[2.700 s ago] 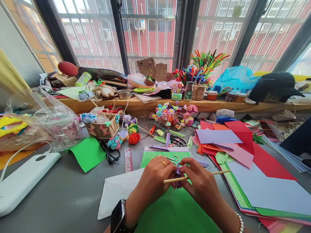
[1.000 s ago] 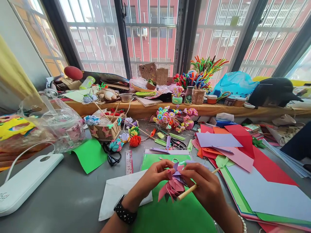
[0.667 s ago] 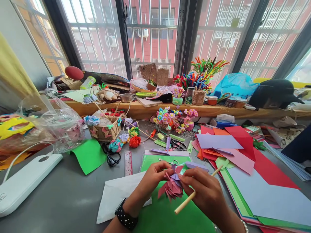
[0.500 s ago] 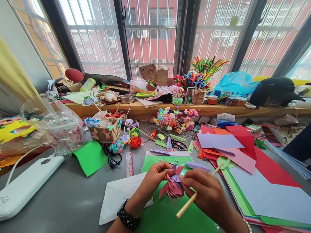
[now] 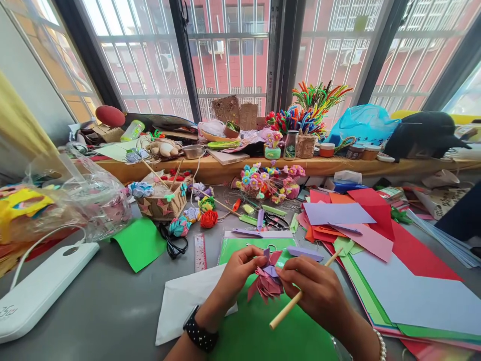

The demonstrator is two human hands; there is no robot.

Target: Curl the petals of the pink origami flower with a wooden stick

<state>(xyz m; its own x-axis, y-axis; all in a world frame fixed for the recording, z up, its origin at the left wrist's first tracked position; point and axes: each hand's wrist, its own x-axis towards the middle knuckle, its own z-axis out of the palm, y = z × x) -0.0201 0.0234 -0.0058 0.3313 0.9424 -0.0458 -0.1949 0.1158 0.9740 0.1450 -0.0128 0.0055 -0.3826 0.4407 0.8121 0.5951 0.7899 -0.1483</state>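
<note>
Between my two hands is a paper flower (image 5: 268,285) with layered pink petals and purple pieces at its top. My left hand (image 5: 240,271) pinches its upper left side, fingers closed on the paper. On the other side, my right hand (image 5: 315,286) presses thumb and fingertips against a purple piece. A round wooden stick (image 5: 286,311) is also gripped in my right hand, slanting from lower left to upper right. Beneath the hands lies a green sheet (image 5: 278,333) in a clear sleeve. Scissors handles (image 5: 271,247) show just behind the flower.
A white paper packet (image 5: 180,306) and a ruler (image 5: 200,253) lie left of the hands. Coloured paper sheets (image 5: 424,301) are stacked on the right. Black-handled scissors (image 5: 276,220), a flower basket (image 5: 161,203) and a white power bank (image 5: 45,291) are also on the table.
The view has shifted slightly. The flower and the stick have tilted a little, and both hands keep their hold.
</note>
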